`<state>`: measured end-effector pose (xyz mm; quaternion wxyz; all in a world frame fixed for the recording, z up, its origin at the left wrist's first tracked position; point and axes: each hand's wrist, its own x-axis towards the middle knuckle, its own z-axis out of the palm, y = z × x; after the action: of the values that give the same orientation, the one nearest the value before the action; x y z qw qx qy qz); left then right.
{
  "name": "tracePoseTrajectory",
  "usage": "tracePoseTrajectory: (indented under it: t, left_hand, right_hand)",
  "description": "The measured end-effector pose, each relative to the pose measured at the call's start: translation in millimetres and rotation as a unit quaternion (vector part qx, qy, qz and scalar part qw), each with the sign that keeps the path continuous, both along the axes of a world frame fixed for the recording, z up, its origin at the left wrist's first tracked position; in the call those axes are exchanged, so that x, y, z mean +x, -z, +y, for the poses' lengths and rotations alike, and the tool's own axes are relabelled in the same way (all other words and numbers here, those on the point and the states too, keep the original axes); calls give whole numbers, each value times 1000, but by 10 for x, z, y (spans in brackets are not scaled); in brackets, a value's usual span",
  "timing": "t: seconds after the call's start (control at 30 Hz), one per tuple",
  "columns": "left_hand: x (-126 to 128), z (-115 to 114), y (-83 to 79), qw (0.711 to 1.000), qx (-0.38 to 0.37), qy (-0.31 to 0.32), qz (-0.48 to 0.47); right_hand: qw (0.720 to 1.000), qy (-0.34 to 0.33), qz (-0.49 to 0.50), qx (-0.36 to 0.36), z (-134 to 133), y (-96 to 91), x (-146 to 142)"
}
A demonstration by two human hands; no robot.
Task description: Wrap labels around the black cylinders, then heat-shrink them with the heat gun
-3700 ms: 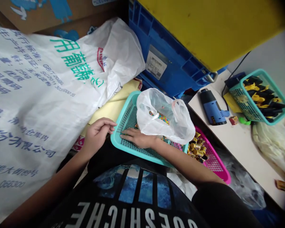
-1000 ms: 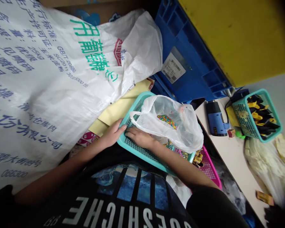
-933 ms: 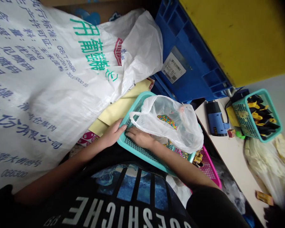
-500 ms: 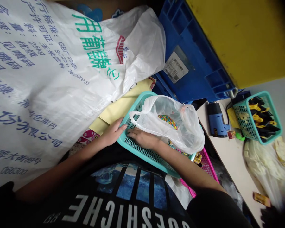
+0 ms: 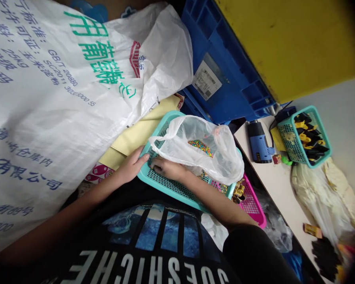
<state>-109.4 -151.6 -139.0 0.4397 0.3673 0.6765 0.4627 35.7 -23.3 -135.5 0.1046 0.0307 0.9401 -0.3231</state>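
My left hand point(image 5: 133, 165) grips the left rim of a turquoise plastic basket point(image 5: 173, 190), its thumb over the edge. Inside the basket, by that same end, my right hand point(image 5: 169, 169) has its fingers curled downward near the bottom; what they hold, if anything, cannot be made out. A white plastic bag point(image 5: 225, 157) lies open in the basket with small multicoloured candy balls point(image 5: 200, 148) showing in it. Several small shiny wrapped pieces point(image 5: 220, 187) lie beneath the bag's front edge, partly hidden by it and my right forearm.
A large white printed sack point(image 5: 106, 86) fills the left side. Behind stands a blue plastic crate point(image 5: 225, 75). On the right, a white table point(image 5: 279, 181) bears a blue heat gun point(image 5: 258, 144) and another turquoise basket point(image 5: 309, 157). A pink basket point(image 5: 250, 197) sits beside mine.
The whole view has shifted, so things appear further left. My right hand's fingers have curled in more inside the basket. My left hand keeps its hold on the rim.
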Motion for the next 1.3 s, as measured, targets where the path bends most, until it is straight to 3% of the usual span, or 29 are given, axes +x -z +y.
tracePoseTrajectory:
  t: [0.1,0.2,0.27,0.33,0.43,0.53,0.63,0.73,0.8,0.9,0.97,1.0,1.07,1.1,1.2,1.3]
  left_hand:
    - [3,-3,2,1000,-5,1,-2]
    - [10,-6,-16,1000,-17,-3,-15]
    - [14,-5,-26,999,-23,-6,-24]
    - [15,-2,-25,1000,-13,-5,-26]
    - [13,1,-12,1000,7,-4,-26]
    - [16,-3,-4,999,-9,-2,-39]
    - [26,-7,-2,999,-15,-4,-44]
    - [31,-6,-3,1000,-6,-14,-27]
    - [29,-5,-18,1000,-7,-14,-18]
    - [24,-5,-63,1000,-14,0,-19]
    - [24,-4,-85,999,-17,0,-28]
    - [25,-4,-88,999,-17,-3,-31]
    - [28,-3,-75,999,-8,-11,-29]
    - [29,-2,-64,1000,-2,-12,-25]
    - [31,3,-43,1000,8,-1,-12]
    - [31,6,-63,1000,3,2,-5]
  right_hand:
    - [997,42,59,-35,-102,-315,133]
    - [978,89,184,-46,-134,-835,298]
    - [951,169,257,-31,-43,-1142,407]
    - [921,283,267,2,141,-1312,505]
    - [901,405,133,81,482,-1293,622]
    - [889,424,-34,169,705,-1144,693]
    - [865,441,-55,233,755,-1067,734]
    - [850,456,-28,261,726,-1111,770]
    - [850,446,11,279,657,-1204,786]
    - [863,392,160,274,406,-1379,761]
    - [910,294,225,187,166,-1412,697]
    - [940,232,213,132,51,-1372,654]
    - [985,126,106,59,-122,-1165,562]
    - [993,94,40,60,-167,-1011,520]
    - [993,35,-70,87,-158,-515,438]
    - [994,-31,-76,79,-66,-222,422]
